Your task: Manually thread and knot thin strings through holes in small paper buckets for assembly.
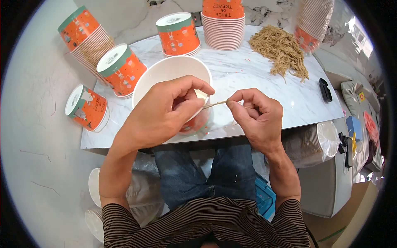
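Note:
A large paper bucket [165,74] with a white inside and an orange printed outside leans toward me at the table's near edge. My left hand [167,109] is closed on its right rim, the thumb outside and other fingers partly hidden behind. A thin tan twine cord [215,103] runs from the rim beside my left thumb to my right hand [258,113]. Thumb and index finger of that hand pinch the cord's end, pulling it fairly straight. How the cord meets the bucket wall is hidden by my left fingers.
A heap of tan cords [277,47] lies at the back right of the marble table [231,74]. Orange buckets [122,70] stand at the left and back, near a tall nested stack [223,31]. A black object [325,90] sits by the right edge. Wrapped cups [310,142] lie below.

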`<action>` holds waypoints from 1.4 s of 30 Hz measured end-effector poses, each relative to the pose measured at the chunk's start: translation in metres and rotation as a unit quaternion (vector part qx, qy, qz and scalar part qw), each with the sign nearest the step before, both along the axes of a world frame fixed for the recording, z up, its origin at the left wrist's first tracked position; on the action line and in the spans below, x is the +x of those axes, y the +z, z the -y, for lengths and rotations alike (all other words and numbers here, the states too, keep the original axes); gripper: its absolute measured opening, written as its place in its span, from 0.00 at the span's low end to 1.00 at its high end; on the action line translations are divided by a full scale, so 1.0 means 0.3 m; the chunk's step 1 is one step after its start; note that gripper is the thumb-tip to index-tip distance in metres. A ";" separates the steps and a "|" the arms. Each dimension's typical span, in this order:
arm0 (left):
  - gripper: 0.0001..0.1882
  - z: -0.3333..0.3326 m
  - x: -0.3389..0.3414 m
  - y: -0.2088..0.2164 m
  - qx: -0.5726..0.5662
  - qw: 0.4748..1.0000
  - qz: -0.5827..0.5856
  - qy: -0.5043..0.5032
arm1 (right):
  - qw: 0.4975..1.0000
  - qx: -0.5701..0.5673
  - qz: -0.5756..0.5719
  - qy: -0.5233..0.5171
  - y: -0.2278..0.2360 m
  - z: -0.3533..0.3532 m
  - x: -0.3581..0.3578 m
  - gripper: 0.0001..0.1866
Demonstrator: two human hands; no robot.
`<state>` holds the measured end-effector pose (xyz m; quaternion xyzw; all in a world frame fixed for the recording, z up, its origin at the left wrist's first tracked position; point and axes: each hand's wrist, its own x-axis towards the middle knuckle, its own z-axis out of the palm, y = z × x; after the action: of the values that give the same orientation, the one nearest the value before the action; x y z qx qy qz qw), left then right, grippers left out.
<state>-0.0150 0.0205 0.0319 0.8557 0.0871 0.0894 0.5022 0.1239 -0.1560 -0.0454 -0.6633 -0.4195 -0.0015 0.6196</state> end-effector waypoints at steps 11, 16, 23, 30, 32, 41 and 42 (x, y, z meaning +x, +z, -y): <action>0.05 0.037 0.012 -0.019 0.390 0.906 0.163 0.006 | 0.997 -0.039 -0.047 0.038 -0.004 0.019 -0.002 0.07; 0.06 0.023 -0.034 -0.016 0.455 0.866 0.203 0.034 | 0.991 -0.111 -0.061 -0.033 -0.117 0.038 0.091 0.08; 0.12 -0.009 -0.065 -0.037 0.330 0.936 0.102 0.064 | 0.971 -0.236 0.008 -0.042 -0.146 0.031 0.102 0.09; 0.16 -0.051 -0.080 -0.044 0.308 0.943 0.109 0.065 | 0.961 -0.273 0.045 0.000 -0.165 -0.002 0.141 0.10; 0.16 -0.135 -0.098 -0.076 0.346 0.925 0.150 0.049 | 0.962 -0.232 -0.046 0.134 -0.141 0.046 0.210 0.12; 0.13 -0.250 -0.067 -0.131 0.521 0.781 0.281 0.198 | 0.877 0.158 -0.256 0.376 -0.058 0.297 0.302 0.12; 0.12 -0.214 -0.058 -0.156 0.508 0.783 0.322 0.161 | 0.871 0.163 -0.257 0.385 -0.034 0.291 0.264 0.13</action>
<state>-0.0325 0.0847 -0.0148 0.8821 -0.0013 0.4703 -0.0277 0.2031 -0.2433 -0.0555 -0.3159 -0.4619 0.3396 0.7560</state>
